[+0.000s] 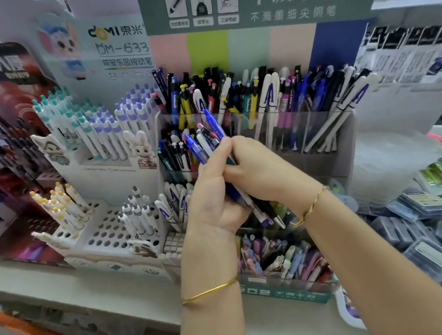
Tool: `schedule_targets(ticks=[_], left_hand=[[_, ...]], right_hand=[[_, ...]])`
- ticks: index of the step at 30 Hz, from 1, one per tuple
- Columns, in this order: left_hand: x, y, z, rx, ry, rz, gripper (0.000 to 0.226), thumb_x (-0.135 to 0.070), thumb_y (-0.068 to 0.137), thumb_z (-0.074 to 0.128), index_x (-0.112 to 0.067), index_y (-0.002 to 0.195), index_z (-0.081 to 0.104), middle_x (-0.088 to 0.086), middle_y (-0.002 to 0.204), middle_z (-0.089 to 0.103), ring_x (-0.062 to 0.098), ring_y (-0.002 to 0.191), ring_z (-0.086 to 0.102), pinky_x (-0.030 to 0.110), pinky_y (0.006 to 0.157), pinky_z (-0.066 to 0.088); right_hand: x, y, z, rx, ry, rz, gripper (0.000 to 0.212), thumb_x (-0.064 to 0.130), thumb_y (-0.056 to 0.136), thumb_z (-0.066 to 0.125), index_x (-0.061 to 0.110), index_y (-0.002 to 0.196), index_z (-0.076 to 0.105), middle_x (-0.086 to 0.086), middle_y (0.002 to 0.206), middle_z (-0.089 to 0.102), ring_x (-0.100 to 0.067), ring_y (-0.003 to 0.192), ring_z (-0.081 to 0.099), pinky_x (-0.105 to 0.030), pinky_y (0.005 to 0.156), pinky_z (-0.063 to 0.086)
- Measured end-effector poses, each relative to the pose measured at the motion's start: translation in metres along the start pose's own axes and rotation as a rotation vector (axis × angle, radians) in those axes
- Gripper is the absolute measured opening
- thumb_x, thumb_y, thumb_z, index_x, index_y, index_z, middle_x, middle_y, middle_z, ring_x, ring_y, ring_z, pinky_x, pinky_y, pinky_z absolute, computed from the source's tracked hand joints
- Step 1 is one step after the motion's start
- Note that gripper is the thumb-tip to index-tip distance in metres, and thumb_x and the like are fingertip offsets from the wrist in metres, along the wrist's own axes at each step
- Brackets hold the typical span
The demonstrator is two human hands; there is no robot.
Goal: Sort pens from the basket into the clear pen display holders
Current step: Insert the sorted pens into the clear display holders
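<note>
Already the clear tiered display holder (308, 129) takes up the middle of the shelf (59, 281), and its compartments look well stocked: the back row is crammed with mixed black, blue, yellow and white pens (260, 90), the middle tier carries a tighter cluster at its left end, and the low front tray (287, 285) holds pastel ones. To its left stands a white cartoon-branded rack (104, 234) with many empty holes, though that seems a separate display. No basket shows anywhere in view, so how many pens remain to be sorted cannot be told; judging by the full compartments, much of the job looks done. What clearly remains is the bundle of pens (210, 143) held in front of the middle tier, tips down and caps fanning up. The left hand (212, 197) is wrapped closed around the bundle's lower barrels, and the right hand (257, 168) is folded over it from the other side, fingertips (227, 142) pinching at the upper ends as if singling one out.
</note>
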State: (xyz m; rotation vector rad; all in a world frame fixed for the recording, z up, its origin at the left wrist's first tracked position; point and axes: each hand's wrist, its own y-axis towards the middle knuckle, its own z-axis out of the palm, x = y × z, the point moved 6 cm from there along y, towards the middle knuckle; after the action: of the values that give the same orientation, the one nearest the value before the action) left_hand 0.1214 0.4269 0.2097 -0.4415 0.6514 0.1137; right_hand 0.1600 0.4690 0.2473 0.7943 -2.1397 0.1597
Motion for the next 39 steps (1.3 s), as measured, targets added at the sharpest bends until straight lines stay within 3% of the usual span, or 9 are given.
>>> schedule_targets(ticks=[2,4,8,13,19,26,29,34,39], left_hand=[[0.004,0.000,0.004,0.021,-0.045,-0.038,0.018,-0.032,0.095,0.058,-0.022,0.106,0.068,-0.001,0.101,0.073,0.015,0.103,0.066,0.036,0.094,0.050],[0.008,-0.002,0.007,0.058,-0.077,-0.087,0.015,-0.031,0.095,0.057,-0.021,0.093,0.068,0.000,0.079,0.073,0.016,0.080,0.070,0.036,0.081,0.053],[0.013,-0.008,0.006,0.069,-0.098,-0.147,0.019,-0.033,0.095,0.057,-0.018,0.088,0.067,0.002,0.077,0.073,0.019,0.067,0.071,0.038,0.077,0.053],[0.018,-0.014,-0.002,0.058,-0.126,-0.218,0.025,-0.035,0.095,0.056,-0.013,0.097,0.067,0.006,0.098,0.072,0.024,0.098,0.066,0.044,0.097,0.047],[0.013,-0.015,-0.013,0.058,-0.160,-0.259,0.039,-0.037,0.096,0.054,-0.011,0.125,0.062,0.008,0.119,0.068,0.026,0.110,0.062,0.047,0.089,0.048],[0.006,-0.001,-0.018,0.035,-0.185,-0.243,0.031,-0.038,0.097,0.051,-0.014,0.113,0.065,0.013,0.084,0.074,0.028,0.083,0.066,0.045,0.068,0.049],[-0.001,0.006,-0.024,0.049,-0.116,-0.174,0.027,-0.033,0.098,0.050,-0.013,0.109,0.065,0.011,0.085,0.073,0.027,0.083,0.068,0.044,0.072,0.052],[-0.026,0.020,-0.045,-0.056,0.063,0.016,0.026,-0.026,0.097,0.054,-0.009,0.078,0.058,0.002,0.059,0.060,0.012,0.051,0.062,0.026,0.051,0.055],[-0.056,0.026,-0.070,-0.116,0.108,0.183,0.029,-0.027,0.097,0.055,-0.007,0.076,0.059,0.000,0.054,0.061,0.008,0.049,0.060,0.024,0.048,0.053]], right_hand=[[-0.004,-0.001,-0.005,-0.018,-0.133,0.016,0.020,0.034,0.089,0.053,0.015,0.083,0.051,-0.007,0.088,0.058,-0.024,0.072,0.055,-0.040,0.060,0.045],[-0.004,-0.007,-0.012,-0.069,-0.427,0.052,0.030,0.044,0.092,0.046,0.016,0.081,0.040,-0.003,0.089,0.046,-0.024,0.078,0.046,-0.037,0.066,0.035],[0.002,-0.018,-0.018,-0.132,-0.724,-0.006,0.034,0.050,0.094,0.037,0.017,0.092,0.039,-0.001,0.095,0.036,-0.027,0.101,0.044,-0.042,0.082,0.033],[0.000,-0.024,-0.009,-0.006,-0.624,-0.077,0.032,0.048,0.091,0.037,0.017,0.096,0.046,0.000,0.094,0.040,-0.021,0.091,0.037,-0.040,0.083,0.033],[-0.001,-0.022,0.001,0.098,-0.485,-0.070,0.033,0.047,0.079,0.019,0.020,0.086,0.037,0.006,0.079,0.032,-0.021,0.084,0.036,-0.037,0.074,0.030],[0.001,-0.005,0.009,-0.048,-0.169,-0.115,0.023,0.019,0.096,0.039,0.018,0.074,0.046,-0.004,0.080,0.042,-0.021,0.078,0.043,-0.035,0.066,0.033],[0.003,-0.001,0.004,-0.133,0.002,-0.079,0.015,0.009,0.092,0.049,0.013,0.091,0.063,-0.003,0.083,0.056,-0.013,0.079,0.050,-0.028,0.068,0.040],[-0.011,0.002,-0.010,-0.308,0.566,0.156,0.016,0.001,0.092,0.048,0.011,0.105,0.052,-0.008,0.088,0.061,-0.018,0.070,0.059,-0.023,0.057,0.053],[-0.003,0.007,-0.034,-0.555,0.267,-0.085,0.072,-0.011,0.085,0.052,0.018,0.145,0.025,0.007,0.092,0.047,-0.017,0.072,0.055,-0.029,0.063,0.056]])
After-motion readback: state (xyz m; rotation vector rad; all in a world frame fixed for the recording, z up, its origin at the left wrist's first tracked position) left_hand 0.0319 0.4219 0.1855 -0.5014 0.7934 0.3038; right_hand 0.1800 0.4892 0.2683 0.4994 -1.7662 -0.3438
